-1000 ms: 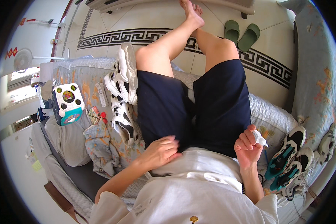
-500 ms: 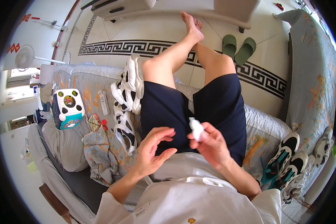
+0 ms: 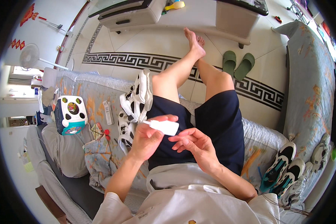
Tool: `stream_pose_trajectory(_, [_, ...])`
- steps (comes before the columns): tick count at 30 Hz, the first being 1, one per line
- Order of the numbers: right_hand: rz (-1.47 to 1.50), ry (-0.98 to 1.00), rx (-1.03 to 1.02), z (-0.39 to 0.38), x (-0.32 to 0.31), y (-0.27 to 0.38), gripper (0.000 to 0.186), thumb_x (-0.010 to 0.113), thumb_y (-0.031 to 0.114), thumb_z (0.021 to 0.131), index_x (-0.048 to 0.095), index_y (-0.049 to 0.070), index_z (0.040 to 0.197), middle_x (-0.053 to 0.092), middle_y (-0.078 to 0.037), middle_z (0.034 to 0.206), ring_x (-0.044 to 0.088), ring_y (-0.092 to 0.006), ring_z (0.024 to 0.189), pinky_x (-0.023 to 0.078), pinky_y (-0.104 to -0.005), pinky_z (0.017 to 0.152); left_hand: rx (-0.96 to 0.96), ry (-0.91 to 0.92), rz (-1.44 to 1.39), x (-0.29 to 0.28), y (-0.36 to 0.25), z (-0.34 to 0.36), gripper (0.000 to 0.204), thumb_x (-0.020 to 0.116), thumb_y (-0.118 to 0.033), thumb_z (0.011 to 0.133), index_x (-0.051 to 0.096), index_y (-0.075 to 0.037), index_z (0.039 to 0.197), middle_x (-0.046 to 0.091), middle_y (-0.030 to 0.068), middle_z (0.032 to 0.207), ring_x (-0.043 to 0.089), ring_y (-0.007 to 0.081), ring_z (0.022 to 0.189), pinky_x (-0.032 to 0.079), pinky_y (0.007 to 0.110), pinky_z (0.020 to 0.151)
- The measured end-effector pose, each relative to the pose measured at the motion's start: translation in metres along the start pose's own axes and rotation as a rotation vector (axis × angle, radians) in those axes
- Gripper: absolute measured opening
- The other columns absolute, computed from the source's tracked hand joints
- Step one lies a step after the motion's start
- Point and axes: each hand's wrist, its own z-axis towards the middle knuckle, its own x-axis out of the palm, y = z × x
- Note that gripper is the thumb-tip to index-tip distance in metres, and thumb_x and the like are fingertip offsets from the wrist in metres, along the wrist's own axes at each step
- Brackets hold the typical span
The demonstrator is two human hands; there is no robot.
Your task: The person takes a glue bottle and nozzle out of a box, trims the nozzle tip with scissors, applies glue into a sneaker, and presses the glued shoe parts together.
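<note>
A small white squeeze bottle with a thin nozzle pointing left lies across the fingers of my left hand, which grips it above my lap. My right hand is just right of the bottle's base, fingers curled loosely and apart, holding nothing. Left of my thigh, a pair of white sneakers with black patches is stacked on the patterned sofa cover, close to my left hand. A long white box lies farther left.
White-and-teal toy box and a grey cushion are at the left. More sneakers rest at the right. Green slippers stand on the tiled floor beyond my knees, near a low cabinet.
The white bottle has passed from my right hand to my left, its nozzle now pointing left. My right hand is empty. The view has tilted, showing more of the cabinets.
</note>
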Motion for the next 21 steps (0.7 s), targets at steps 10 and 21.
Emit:
stream_pose_trajectory(10, [-0.368, -0.014, -0.147, -0.011, 0.001, 0.035, 0.015, 0.05, 0.013, 0.098, 0.052, 0.002, 0.107, 0.066, -0.012, 0.104, 0.061, -0.0109, 0.084, 0.049, -0.0249, 0.077, 0.356, 0.222, 0.04, 0.046, -0.086, 0.098, 0.028, 0.054, -0.003, 0.093, 0.052, -0.001, 0.121, 0.057, 0.0213, 0.121, 0.059, 0.0284, 0.11, 0.048, 0.042, 0.096])
stream_pose_trajectory(21, [-0.895, -0.128, -0.818, -0.013, 0.067, 0.165, 0.017, 0.053, 0.005, 0.093, 0.055, -0.001, 0.109, 0.066, -0.007, 0.093, 0.06, -0.0103, 0.079, 0.047, -0.0239, 0.071, 0.435, 0.241, 0.17, 0.093, -0.148, 0.099, 0.025, 0.061, -0.002, 0.088, 0.059, -0.001, 0.113, 0.064, 0.0086, 0.102, 0.063, 0.0191, 0.096, 0.055, 0.035, 0.085])
